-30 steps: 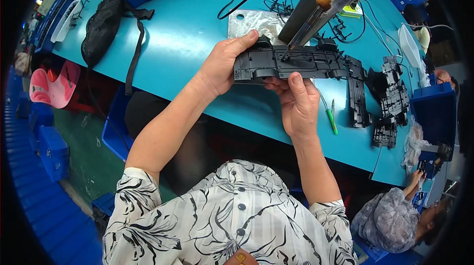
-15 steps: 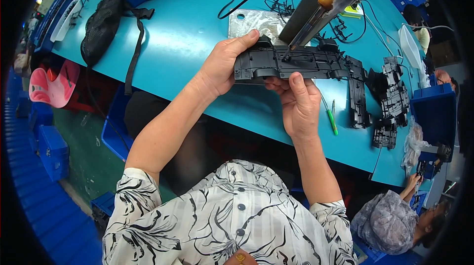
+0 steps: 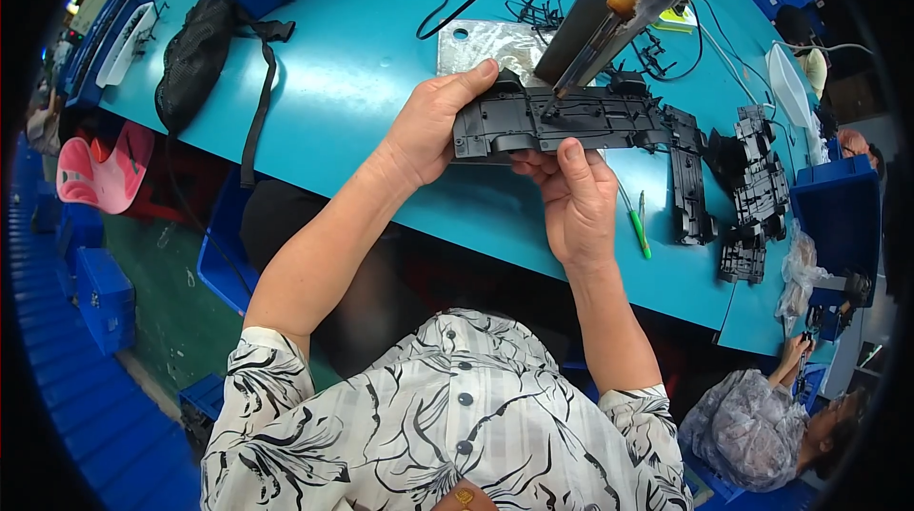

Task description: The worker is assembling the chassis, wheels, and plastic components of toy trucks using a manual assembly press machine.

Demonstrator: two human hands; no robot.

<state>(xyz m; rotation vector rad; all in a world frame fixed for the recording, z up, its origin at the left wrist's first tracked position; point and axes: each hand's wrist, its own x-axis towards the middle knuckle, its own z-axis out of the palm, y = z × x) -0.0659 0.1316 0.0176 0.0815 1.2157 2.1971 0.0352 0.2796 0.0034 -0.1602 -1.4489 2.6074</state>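
Grip: left hand (image 3: 438,119), right hand (image 3: 581,199) both grasping black molded part (image 3: 595,122) under tool (image 3: 592,46).

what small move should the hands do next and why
Probably ease the black plastic part slightly down, clear of the upright tool, before any sideways shift: the tool's tip appears to meet the part's upper face, so sliding might scrape it. The left hand grips one end and the right hand the near edge, so both seem able to lower it evenly.

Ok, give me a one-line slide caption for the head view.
Left hand and right hand hold a long black part under a slanted tool at a teal table.
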